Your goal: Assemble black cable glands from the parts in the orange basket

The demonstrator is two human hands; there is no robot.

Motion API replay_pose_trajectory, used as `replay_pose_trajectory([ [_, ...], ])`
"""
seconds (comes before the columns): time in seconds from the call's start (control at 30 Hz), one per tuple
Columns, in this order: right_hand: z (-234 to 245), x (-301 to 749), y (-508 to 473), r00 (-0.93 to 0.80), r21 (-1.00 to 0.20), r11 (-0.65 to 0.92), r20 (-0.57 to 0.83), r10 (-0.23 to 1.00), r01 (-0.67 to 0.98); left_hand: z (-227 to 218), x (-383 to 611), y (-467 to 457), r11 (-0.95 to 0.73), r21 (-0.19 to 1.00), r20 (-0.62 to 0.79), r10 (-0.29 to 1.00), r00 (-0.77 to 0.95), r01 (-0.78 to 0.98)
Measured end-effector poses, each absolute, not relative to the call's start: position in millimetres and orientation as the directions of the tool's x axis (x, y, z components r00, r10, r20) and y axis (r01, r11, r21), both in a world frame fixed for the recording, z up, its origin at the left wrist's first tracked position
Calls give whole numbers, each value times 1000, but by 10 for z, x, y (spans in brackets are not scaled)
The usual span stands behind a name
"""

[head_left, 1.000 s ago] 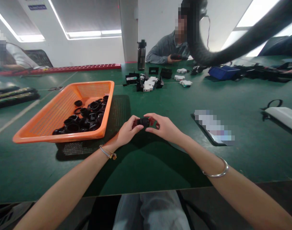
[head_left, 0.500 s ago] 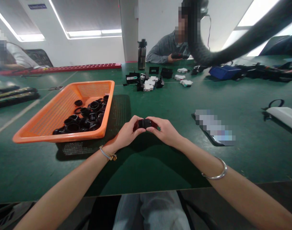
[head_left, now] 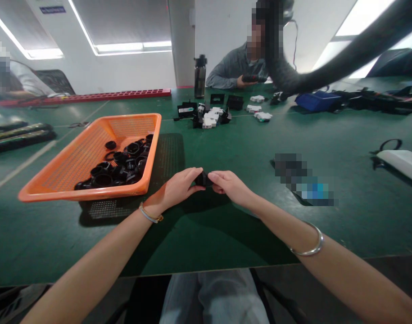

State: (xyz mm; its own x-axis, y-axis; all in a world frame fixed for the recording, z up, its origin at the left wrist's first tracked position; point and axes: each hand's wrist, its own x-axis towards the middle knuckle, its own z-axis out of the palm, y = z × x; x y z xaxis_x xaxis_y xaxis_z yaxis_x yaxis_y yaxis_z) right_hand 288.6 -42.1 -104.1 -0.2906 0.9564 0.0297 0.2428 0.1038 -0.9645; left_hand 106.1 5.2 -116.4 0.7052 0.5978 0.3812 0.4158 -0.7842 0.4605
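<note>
Blk cylindrical part [head_left: 202,179] located between both hands over counter [head_left: 192,243], just R of orange perforated basket [head_left: 84,195] w/ assorted blk ring fittings [head_left: 102,180] inside. L hand [head_left: 178,185]: fingers narrow, gripping part from its L side. R hand [head_left: 232,186]: change noted. Fingers, spread round the part a moment ago, now bunched at its R edge; cannot tell whether they grip it. Suggests, in my judgement, L hand steadies while R works that end.

Markings: wall sign [head_left: 52,10], upper L, carries lettering, too small to read. White-green label [head_left: 186,110] on blk housing [head_left: 189,105], far side: illegible. Phone [head_left: 302,180]: pixelated, darker than before, no readable text. Water bottle [head_left: 200,76]: no brand legible.
</note>
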Motion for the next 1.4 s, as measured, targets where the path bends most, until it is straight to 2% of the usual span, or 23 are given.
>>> replay_pose_trajectory([
  [0.13,-1054,2868,-411,-296,-980,21,-38,955,196,-1134,1071,44,-779,476,383,601,701,408],
  [0.2,-1051,2872,-403,-265,-968,33,-36,963,249,-1104,1090,22,-737,535,371,645,668,414],
  [0.37,-986,2941,-380,-207,-814,300,224,952,498,-1088,1172,-25,-502,763,231,799,555,406],
  [0.47,-955,2971,-377,-290,-698,418,302,908,582,-1130,1200,-24,-382,885,174,802,571,267],
  [0.57,-960,2959,-392,-312,-634,458,335,889,623,-1131,1195,-37,-347,913,162,791,590,214],
  [0.73,-962,2902,-455,-268,-660,442,354,896,608,-1023,1174,-109,-471,805,222,803,553,361],
  [0.93,-933,2854,-514,-197,-749,398,348,917,529,-997,1163,-126,-590,687,302,763,571,424],
  [1.13,-919,2825,-536,-169,-832,335,290,942,443,-1058,1120,-80,-715,543,400,682,612,442],
  [1.4,-975,2793,-532,-147,-918,261,226,963,299,-1139,1068,-25,-842,291,523,537,662,454],
])
